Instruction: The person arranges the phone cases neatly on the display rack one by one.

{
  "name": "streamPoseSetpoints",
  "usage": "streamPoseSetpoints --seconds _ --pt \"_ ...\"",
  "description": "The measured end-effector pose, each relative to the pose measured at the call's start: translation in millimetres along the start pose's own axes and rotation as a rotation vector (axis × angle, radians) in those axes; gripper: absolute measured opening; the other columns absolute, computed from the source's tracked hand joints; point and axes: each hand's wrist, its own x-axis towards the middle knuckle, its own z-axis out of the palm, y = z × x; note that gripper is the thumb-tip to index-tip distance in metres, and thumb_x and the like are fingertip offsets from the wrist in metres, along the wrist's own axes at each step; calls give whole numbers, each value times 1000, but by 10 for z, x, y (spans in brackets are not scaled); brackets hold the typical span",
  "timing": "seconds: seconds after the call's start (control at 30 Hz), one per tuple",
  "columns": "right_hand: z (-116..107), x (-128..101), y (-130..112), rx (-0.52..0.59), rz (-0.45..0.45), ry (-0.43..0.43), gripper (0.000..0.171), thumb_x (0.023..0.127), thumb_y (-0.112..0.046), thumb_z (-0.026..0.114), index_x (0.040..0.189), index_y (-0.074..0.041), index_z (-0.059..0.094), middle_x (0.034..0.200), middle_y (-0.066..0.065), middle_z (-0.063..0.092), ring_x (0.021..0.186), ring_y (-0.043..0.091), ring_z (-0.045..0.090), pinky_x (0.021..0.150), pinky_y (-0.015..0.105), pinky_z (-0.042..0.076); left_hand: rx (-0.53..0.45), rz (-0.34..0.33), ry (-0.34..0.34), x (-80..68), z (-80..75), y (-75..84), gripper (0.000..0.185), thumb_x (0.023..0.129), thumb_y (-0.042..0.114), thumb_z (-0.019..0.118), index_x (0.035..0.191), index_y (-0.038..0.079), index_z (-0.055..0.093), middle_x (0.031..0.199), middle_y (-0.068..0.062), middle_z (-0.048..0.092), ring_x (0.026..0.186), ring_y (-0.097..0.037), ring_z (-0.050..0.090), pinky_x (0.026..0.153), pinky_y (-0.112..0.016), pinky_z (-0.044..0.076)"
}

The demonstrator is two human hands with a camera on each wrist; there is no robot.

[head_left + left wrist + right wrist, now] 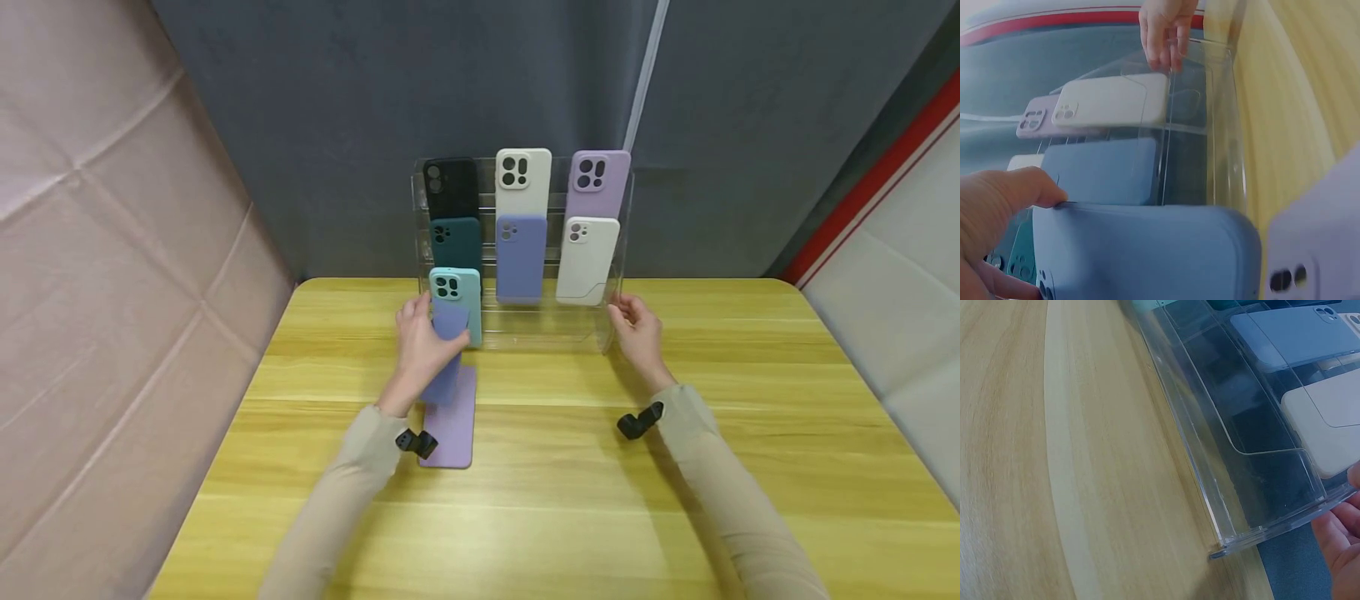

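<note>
Bare wooden table (570, 492) lies open between the left hand (422, 350) and the right hand (637, 333), and behind both wrists. Just ahead of both hands the clear acrylic rack (600, 333) blocks the way. A lilac case (453, 429) lies flat under the left wrist.

wooden table (675, 500), grey curtain (337, 100), lilac case lying flat (453, 433)

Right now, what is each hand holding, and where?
Left hand grips the blue phone case by its upper part. Right hand touches the clear rack at its right edge, gripping nothing.
</note>
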Motion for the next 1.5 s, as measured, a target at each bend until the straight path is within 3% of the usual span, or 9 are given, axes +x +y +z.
streamPoseSetpoints --seconds 0.17,0.37,0.6,0.77,1.0,1.23,1.5 --pt "-8 -7 3 -2 -9 4 26 91 1 55 111 18 57 105 33 61 80 -8 53 74 2 44 -103 67 25 58 134 180 83 70 22 76 137 -9 37 133 -25 39 122 -38 35 98 -49 38" --pt "16 83 356 -27 -23 19 27 92 -6 57 111 13 59 104 29 63 78 -15 50 73 0 42 -196 95 65 128 280 390 86 72 25 76 141 -4 34 138 -22 36 124 -35 34 96 -51 40" --pt "40 104 412 14 -1 11 29 93 -8 56 113 12 58 106 30 62 79 -12 52 73 1 43 -278 180 193 223 472 534 84 73 23 76 141 -2 34 138 -19 35 125 -32 33 97 -49 40" --pt "47 106 412 45 1 11 29 92 -6 56 114 14 57 106 31 62 79 -9 53 72 1 43 -306 205 267 287 615 617 81 73 22 76 140 1 36 135 -16 35 122 -29 35 96 -44 42" --pt "54 113 441 13 1 16 28 93 -8 56 112 13 58 105 28 63 79 -13 53 73 2 44 -318 198 367 365 806 711 78 70 19 77 136 2 39 130 -15 36 117 -30 34 91 -45 42" --pt "55 112 432 5 1 30 27 93 -8 57 111 11 59 105 27 63 79 -12 52 73 2 45 -262 169 344 399 991 696 77 71 20 78 135 2 39 130 -14 34 118 -28 32 91 -39 45" --pt "57 115 426 -5 25 25 29 92 -10 57 114 10 59 107 26 63 80 -11 53 74 2 44 -144 168 334 365 1071 683 75 71 24 77 133 4 40 129 -14 35 118 -30 36 91 -37 48"
